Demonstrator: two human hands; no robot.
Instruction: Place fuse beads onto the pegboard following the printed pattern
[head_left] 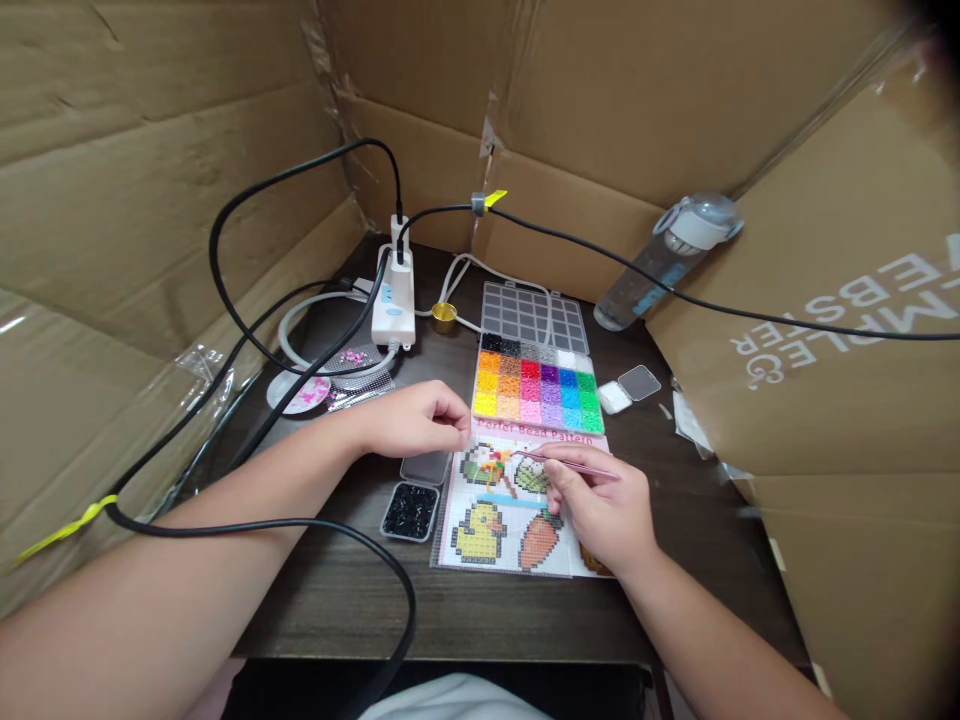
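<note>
My right hand (604,510) pinches pink tweezers (589,467), whose tip points left over the upper part of the bead pattern sheet (512,508). Close to that tip, a small cluster of colored beads (495,467) lies on the sheet, in reds, yellows, oranges and greens. My left hand (424,418) hovers by the sheet's upper left corner with fingers curled in; anything inside them is hidden. The lower pictures are a duck (478,532) and a carrot (540,538). Above the sheet sits a divided bead box (540,427), its compartments sorted by color.
Left of the sheet is a small case of black beads (409,512). A white power strip (393,310), a gold cup (444,318) and a dish of pink beads (279,394) stand farther back. Black cables (300,522) cross my left forearm. A water bottle (652,270) leans on the cardboard (825,420).
</note>
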